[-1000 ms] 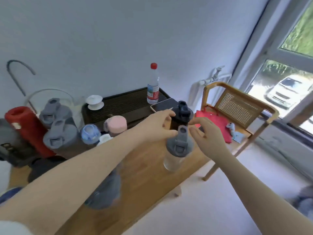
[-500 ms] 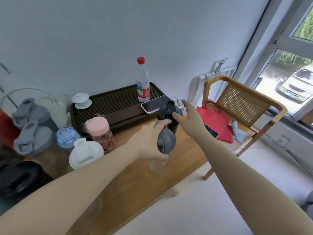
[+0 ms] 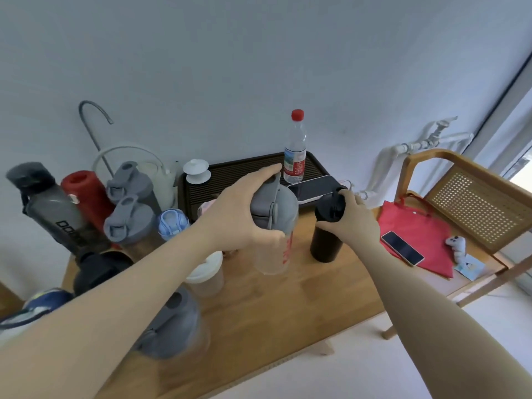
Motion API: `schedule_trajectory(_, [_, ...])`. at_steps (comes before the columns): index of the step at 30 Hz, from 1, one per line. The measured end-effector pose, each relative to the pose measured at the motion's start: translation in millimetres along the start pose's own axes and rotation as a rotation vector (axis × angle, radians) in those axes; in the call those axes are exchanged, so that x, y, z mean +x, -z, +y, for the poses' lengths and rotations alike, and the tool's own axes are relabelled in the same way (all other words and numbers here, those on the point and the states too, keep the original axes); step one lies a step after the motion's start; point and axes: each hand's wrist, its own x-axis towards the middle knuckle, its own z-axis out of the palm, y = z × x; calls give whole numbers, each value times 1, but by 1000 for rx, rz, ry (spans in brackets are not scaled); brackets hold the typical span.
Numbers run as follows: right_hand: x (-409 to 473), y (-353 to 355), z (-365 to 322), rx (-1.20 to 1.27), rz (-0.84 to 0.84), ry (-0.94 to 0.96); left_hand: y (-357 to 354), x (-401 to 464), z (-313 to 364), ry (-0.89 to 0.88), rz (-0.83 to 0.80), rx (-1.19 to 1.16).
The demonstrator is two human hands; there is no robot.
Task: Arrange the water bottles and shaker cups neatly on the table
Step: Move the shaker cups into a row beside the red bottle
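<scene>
The left hand has its fingers curled over the grey flip lid of a clear shaker cup, thumb pressed on the near side, gripping it from above. Red lettering runs down the cup's side, too blurred to read. The right hand wraps the shoulder of a black bottle, fingers closed around it just under its black cap. Both stand upright on the wooden table near its middle, the black bottle just beside the shaker at its 3 o'clock.

At 9 o'clock from the shaker stands a crowd: two grey-lidded shakers, a small blue-lidded bottle, a red flask, and a smoky bottle with white letters that seem to begin "DOO". A white-lidded cup sits under the left forearm, and another grey-lidded shaker at 7 o'clock, blurred.

At 12 o'clock a dark slatted tray carries a red-capped water bottle with a red and blue label, unreadable, and a phone. At 3 o'clock a chair holds a red bag and a second phone.
</scene>
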Motion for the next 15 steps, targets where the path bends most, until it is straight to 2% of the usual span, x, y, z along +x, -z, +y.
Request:
schedule_trajectory(4, [-6, 4, -7, 17, -36, 0, 4, -4, 1, 4, 48, -45])
schedule_trajectory(7, [-22, 4, -13, 35, 2, 6, 11, -4, 4, -9, 125, -65])
schedule_trajectory(11, [-41, 31, -36, 109, 181, 89, 33, -6, 12, -58, 251, -90])
schedule_trajectory(15, [-54, 82, -92, 280, 299, 280, 67, -17, 20, -107, 372, -42])
